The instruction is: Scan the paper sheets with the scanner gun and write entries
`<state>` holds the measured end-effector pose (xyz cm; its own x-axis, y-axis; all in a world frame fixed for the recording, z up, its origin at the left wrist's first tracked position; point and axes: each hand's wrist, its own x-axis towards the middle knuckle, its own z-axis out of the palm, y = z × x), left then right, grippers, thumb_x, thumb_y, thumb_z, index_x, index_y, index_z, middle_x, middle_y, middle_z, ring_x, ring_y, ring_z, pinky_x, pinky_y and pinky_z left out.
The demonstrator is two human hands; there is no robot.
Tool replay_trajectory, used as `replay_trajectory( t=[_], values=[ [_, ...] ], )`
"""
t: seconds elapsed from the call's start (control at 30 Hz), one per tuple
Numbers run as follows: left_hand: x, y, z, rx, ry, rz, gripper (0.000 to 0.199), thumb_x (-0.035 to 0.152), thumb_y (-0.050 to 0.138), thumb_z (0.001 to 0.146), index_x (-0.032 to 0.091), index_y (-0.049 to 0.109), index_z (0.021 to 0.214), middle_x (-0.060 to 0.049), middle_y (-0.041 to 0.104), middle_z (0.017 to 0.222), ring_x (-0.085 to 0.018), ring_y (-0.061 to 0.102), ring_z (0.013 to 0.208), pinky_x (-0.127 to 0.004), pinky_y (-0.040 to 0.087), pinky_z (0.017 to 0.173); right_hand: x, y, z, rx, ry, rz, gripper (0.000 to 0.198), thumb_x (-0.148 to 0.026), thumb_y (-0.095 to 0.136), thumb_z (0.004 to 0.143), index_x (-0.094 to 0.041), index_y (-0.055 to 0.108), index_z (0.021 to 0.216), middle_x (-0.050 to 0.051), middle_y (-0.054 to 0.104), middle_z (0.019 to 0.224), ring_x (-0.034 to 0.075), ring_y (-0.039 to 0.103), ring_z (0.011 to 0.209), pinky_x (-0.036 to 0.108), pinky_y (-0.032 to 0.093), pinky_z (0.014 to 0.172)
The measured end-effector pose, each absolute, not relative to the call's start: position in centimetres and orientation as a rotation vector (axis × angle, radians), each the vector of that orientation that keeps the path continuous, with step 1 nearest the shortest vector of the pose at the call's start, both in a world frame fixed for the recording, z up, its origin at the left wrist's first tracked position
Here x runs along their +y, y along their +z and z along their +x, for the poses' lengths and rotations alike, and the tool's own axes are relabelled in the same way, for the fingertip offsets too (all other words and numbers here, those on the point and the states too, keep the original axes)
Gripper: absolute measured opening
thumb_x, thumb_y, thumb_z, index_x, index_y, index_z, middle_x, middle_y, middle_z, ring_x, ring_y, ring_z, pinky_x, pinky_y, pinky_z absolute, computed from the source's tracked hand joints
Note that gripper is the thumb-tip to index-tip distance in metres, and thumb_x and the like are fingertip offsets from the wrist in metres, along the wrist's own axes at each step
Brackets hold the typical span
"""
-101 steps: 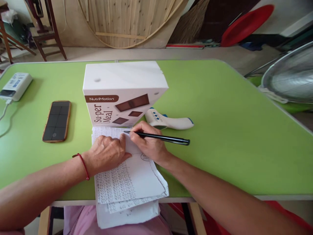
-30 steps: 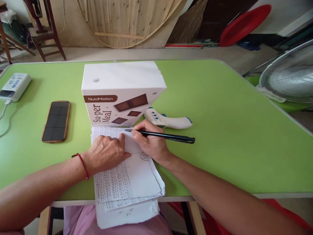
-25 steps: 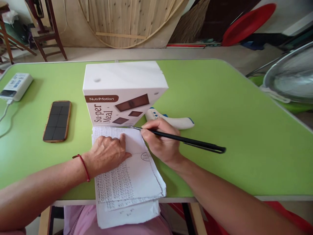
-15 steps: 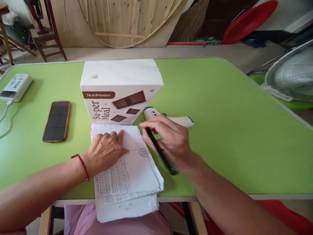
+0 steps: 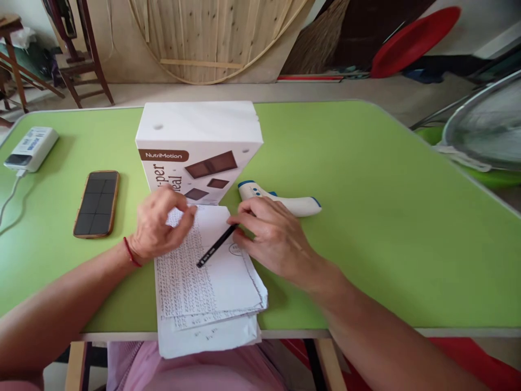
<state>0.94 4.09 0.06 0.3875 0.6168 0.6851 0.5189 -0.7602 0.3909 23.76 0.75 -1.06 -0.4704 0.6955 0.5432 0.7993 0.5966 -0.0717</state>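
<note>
My left hand (image 5: pixel 163 222) hovers over the upper left of a stack of handwritten sheets (image 5: pixel 228 288), its fingers curled and the thumb near the index fingertip; whether anything is pinched there is hidden. In my right hand (image 5: pixel 272 231) a black pen (image 5: pixel 217 245) is held between thumb and fingers, slanting down to the left across the top page. The stack's near end hangs past the table edge. Behind it stands a white NutriMotion box (image 5: pixel 199 125), partly covered by my left hand. A white and blue handheld thermometer (image 5: pixel 301 206) lies just beyond my right hand.
On the left of the green table (image 5: pixel 386 217) lie a phone (image 5: pixel 96 203) in a brown case and a white power bank (image 5: pixel 31 147) with a cable. A fan (image 5: pixel 488 125) stands off the right edge. Wooden chairs (image 5: pixel 79 60) are beyond the far left.
My left hand has lifted off the page and curled its fingers. My right hand has turned the pen, so its lower end swung left over the paper.
</note>
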Motion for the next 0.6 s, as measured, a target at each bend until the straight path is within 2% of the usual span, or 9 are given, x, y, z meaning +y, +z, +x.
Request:
replay_trajectory(
  t=[0.07,0.13,0.2,0.27,0.33,0.43,0.6],
  values=[
    [5.2,-0.3,0.3,1.110,1.702,2.240,0.012,0.030,0.050,0.094,0.023,0.044,0.088,-0.001,0.047,0.080,-0.016,0.050,0.074,-0.034,0.043,0.070,0.7,-1.3,23.7,-2.354,-0.202,-1.197,0.019,-0.004,0.056,0.080,-0.017,0.070,0.079,0.008,0.062,0.083,0.023,0.057,0.080,0.038,0.046,0.068],
    [6.4,-1.0,-0.1,1.230,1.878,2.033,0.033,0.049,0.061,0.087,0.024,0.042,0.098,-0.003,0.044,0.093,-0.020,0.051,0.087,-0.039,0.044,0.078,0.7,-1.5,23.5,-2.390,-0.157,-1.197,0.020,-0.005,0.054,0.081,-0.018,0.070,0.081,0.009,0.064,0.087,0.025,0.057,0.085,0.040,0.046,0.072],
    [7.4,-1.7,-0.3,1.345,1.802,1.889,0.055,0.061,0.067,0.079,0.025,0.040,0.111,-0.006,0.045,0.108,-0.024,0.052,0.103,-0.042,0.045,0.086,0.6,-1.5,23.2,-2.399,-0.118,-1.176,0.023,-0.005,0.053,0.081,-0.018,0.070,0.088,0.010,0.067,0.094,0.026,0.058,0.091,0.042,0.047,0.077],
    [8.1,-2.2,-0.3,1.237,1.618,1.794,0.063,0.063,0.068,0.078,0.025,0.038,0.120,-0.009,0.047,0.122,-0.026,0.051,0.117,-0.043,0.047,0.092,0.5,-1.5,22.9,-2.410,-0.078,-1.118,0.028,-0.004,0.052,0.080,-0.017,0.070,0.097,0.011,0.068,0.103,0.027,0.059,0.099,0.045,0.048,0.084],
    [8.5,-2.3,-0.3,1.049,1.422,1.707,0.066,0.059,0.070,0.078,0.023,0.038,0.124,-0.013,0.049,0.130,-0.027,0.052,0.122,-0.042,0.048,0.096,0.4,-1.5,22.7,-2.446,-0.028,-1.035,0.032,-0.003,0.050,0.079,-0.015,0.069,0.102,0.013,0.068,0.112,0.028,0.059,0.107,0.046,0.049,0.090],
    [8.8,-2.1,-0.3,0.953,1.268,1.660,0.072,0.051,0.077,0.071,0.018,0.043,0.126,-0.015,0.056,0.128,-0.027,0.056,0.119,-0.044,0.050,0.097,0.4,-1.5,22.6,-2.484,0.026,-0.959,0.033,-0.002,0.048,0.080,-0.014,0.069,0.103,0.015,0.067,0.118,0.027,0.059,0.113,0.045,0.052,0.094],
    [9.1,-2.0,-0.7,0.997,1.144,1.757,0.063,0.044,0.081,0.068,0.015,0.055,0.118,-0.014,0.064,0.118,-0.029,0.060,0.112,-0.045,0.054,0.090,0.1,-1.6,22.5,-2.496,0.059,-0.975,0.024,-0.020,0.060,0.085,-0.012,0.069,0.107,0.017,0.067,0.120,0.030,0.060,0.115,0.048,0.054,0.094]
  ],
)
